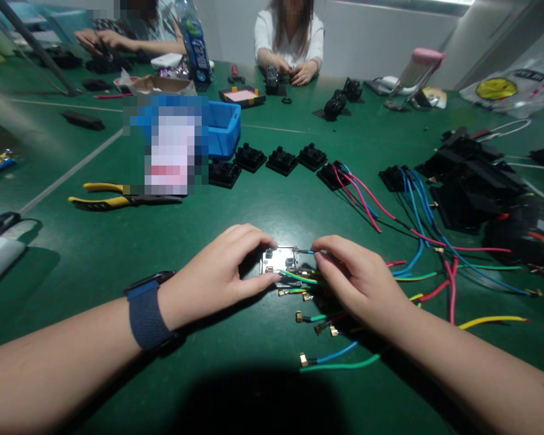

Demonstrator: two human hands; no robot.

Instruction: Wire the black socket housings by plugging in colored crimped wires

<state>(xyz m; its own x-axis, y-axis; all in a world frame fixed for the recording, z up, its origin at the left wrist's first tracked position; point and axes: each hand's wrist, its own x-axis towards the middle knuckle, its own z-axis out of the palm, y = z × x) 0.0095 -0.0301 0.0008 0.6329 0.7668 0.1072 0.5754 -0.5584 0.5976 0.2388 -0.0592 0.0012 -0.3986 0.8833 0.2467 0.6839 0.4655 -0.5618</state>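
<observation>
Between my hands, a small black part with a shiny face (280, 258) lies on the green table. My left hand (236, 263) grips it by its left side, thumb and fingertips at its near and far edges. The fingers of my right hand (351, 275) pinch a blue wire (307, 251) whose terminal end is at the part's upper right corner. A green-yellow wire (299, 277) runs from the part's near side toward my right hand. Below that hand lie several loose wires with brass terminals (303, 359), partly hidden by the hand and forearm.
Yellow-handled pliers (104, 199) lie at the left. Several black modules (281, 161) stand in a row beyond my hands, near a blue bin (226, 130). Wired black parts (462, 199) crowd the right side. Two people sit across the green table (272, 208).
</observation>
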